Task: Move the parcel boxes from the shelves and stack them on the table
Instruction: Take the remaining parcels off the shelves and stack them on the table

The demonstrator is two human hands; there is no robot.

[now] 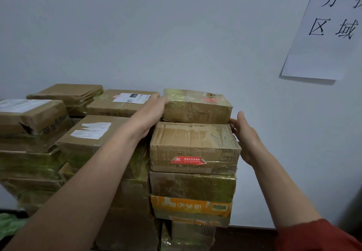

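**Item 1, top parcel box** [196, 106]. A flat carton wrapped in clear, yellowish tape. We find it lying directly on the red-sticker box [194, 147], at the head of the rightmost stack against the pale wall [176, 35]. Its broad face is up. Its long axis runs left to right across our view, parallel to the red-sticker box, with one long side facing us. An orange-red mark sits on top near the right end; we cannot read it.

**Item 2, left hand** [148, 113]. The fingers are straight and laid flat against the left end of the top parcel box, above the red-sticker box's left corner. It looks released rather than clenched, though the thumb is hidden and we may be missing a hold.

**Item 3, right hand** [246, 135]. The fingers are straight and relaxed, touching the upper right corner of the red-sticker box and grasping nothing. A red sleeve [317, 237] is on that arm.

**Item 4, red-sticker box.** A creased carton. The front sticker has white Chinese characters, too small for us to read.

**Item 5, orange-printed box** [192, 205]. Two layers below the red-sticker box. It has white characters printed upside down and a barcode at the right.

**Item 6, shipping-label box** [125, 102]. Left of and behind the red-sticker box. Its white label carries a black block and a small code.

**Item 7, paper sign** [329, 27]. On the wall, up and right of the red-sticker box. We read 分 and 区域; the rest is cut off by the frame edge.
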